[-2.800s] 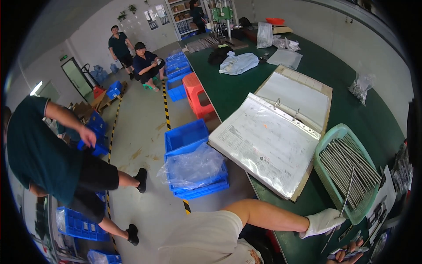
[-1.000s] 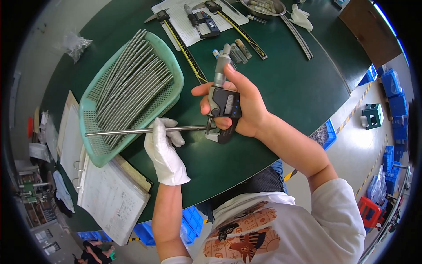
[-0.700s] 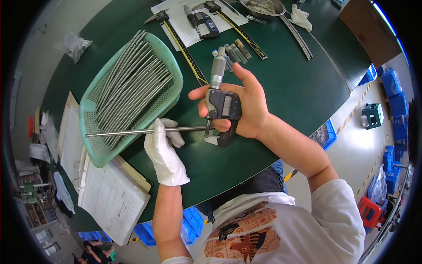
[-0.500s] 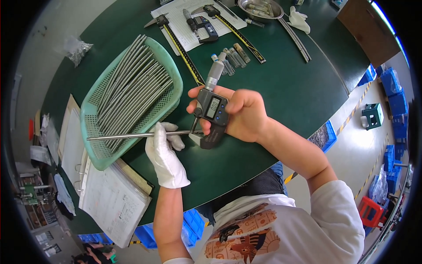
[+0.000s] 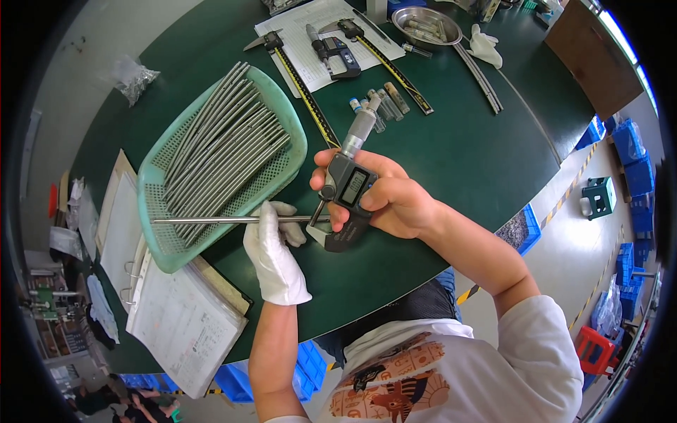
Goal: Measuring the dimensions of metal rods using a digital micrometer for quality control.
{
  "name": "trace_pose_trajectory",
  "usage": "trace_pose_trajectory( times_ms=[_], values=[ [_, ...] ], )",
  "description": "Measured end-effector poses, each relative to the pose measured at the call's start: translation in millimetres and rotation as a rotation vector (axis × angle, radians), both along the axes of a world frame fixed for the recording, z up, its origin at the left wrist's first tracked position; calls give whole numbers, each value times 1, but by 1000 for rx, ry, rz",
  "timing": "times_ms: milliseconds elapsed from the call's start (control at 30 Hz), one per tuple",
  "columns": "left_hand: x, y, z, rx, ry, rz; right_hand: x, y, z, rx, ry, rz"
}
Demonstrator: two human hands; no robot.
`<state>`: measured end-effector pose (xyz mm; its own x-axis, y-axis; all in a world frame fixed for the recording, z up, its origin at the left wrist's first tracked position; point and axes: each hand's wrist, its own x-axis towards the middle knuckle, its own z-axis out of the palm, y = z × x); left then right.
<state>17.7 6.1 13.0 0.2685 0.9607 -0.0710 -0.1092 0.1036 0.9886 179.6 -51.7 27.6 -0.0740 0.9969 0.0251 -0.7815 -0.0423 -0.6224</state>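
My left hand (image 5: 273,257), in a white glove, is closed around a thin metal rod (image 5: 201,221). One end of the rod reaches left over the rim of the green plastic basket (image 5: 149,243); the other lies in the jaw gap of a digital micrometer (image 5: 352,185). Bare, my right hand (image 5: 402,204) grips the micrometer by its frame, thumb on the body beside the small display and fingers curled behind. The micrometer's silver thimble points up and away. Many similar metal rods (image 5: 226,155) lie side by side in the basket. Whether the jaws touch the rod I cannot tell.
Two calipers (image 5: 300,88) (image 5: 395,74) and another micrometer (image 5: 331,53) lie on or beside paper sheets at the back. Several small glass tubes (image 5: 388,106), a metal bowl (image 5: 451,32) and loose rods (image 5: 483,81) are nearby. An open binder (image 5: 183,317) sits front left.
My right thumb has moved lower on the micrometer's body, onto the button area. The whole view has shifted slightly; the rod stays between the micrometer's jaws, still gripped by my left hand.
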Motion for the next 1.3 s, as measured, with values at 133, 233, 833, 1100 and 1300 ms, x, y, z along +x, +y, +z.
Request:
trace_pose_trajectory(
  times_ms=[133,233,833,1100,1300],
  values=[
    [-1,-1,0,-13,9,10,-2,-1,-3,22,-24,6],
    [0,-1,-1,-13,8,15,0,2,-5,34,24,-8],
    [-1,-1,-2,-19,29,27,3,5,-1,-243,-3,-67],
    [1,-2,-1,-18,28,17,7,3,-4,-173,79,-20],
    [1,-2,-1,-21,34,16,4,2,-5,-28,59,0]
  ],
)
